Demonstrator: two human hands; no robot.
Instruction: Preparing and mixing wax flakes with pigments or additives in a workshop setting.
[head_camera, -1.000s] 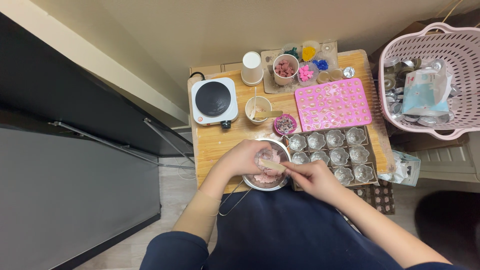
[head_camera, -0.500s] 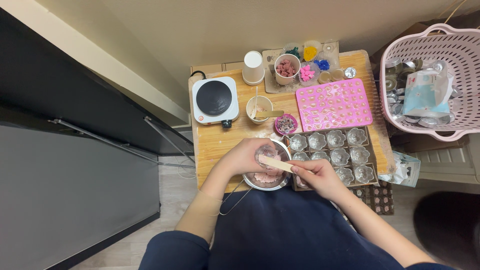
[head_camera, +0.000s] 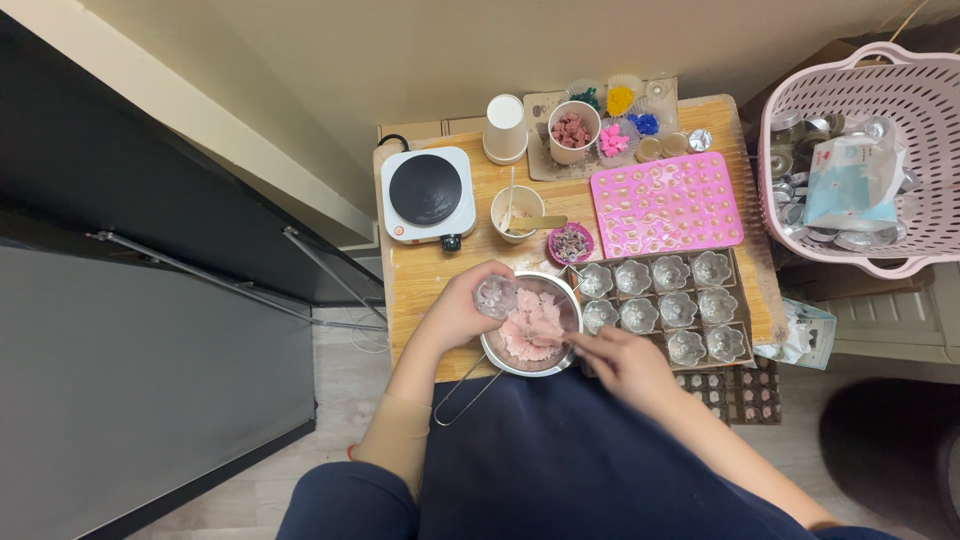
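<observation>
My left hand (head_camera: 458, 312) holds a small clear mould cup (head_camera: 495, 296) tilted over the left rim of a metal bowl (head_camera: 500, 360) with a wire handle. Pale pink paste (head_camera: 532, 325) fills the bowl. At the bowl's right rim, my right hand (head_camera: 625, 362) has its fingers closed on a thin wooden stick whose tip reaches into the paste; most of the stick is hidden. Right of the bowl lie several clear flower-shaped moulds (head_camera: 668, 303) in rows.
On the small wooden table (head_camera: 425, 280) stand a white hot plate (head_camera: 427, 195), a white cup (head_camera: 505, 128), a cup with a stick (head_camera: 517, 212), a small purple dish (head_camera: 570, 243), a pink mould sheet (head_camera: 665, 203) and bowls of coloured bits (head_camera: 610, 125). A pink laundry basket (head_camera: 860, 150) stands at right.
My left hand has lifted the clear mould cup to the bowl's left rim. The right hand has drawn back to the bowl's right edge with the stick.
</observation>
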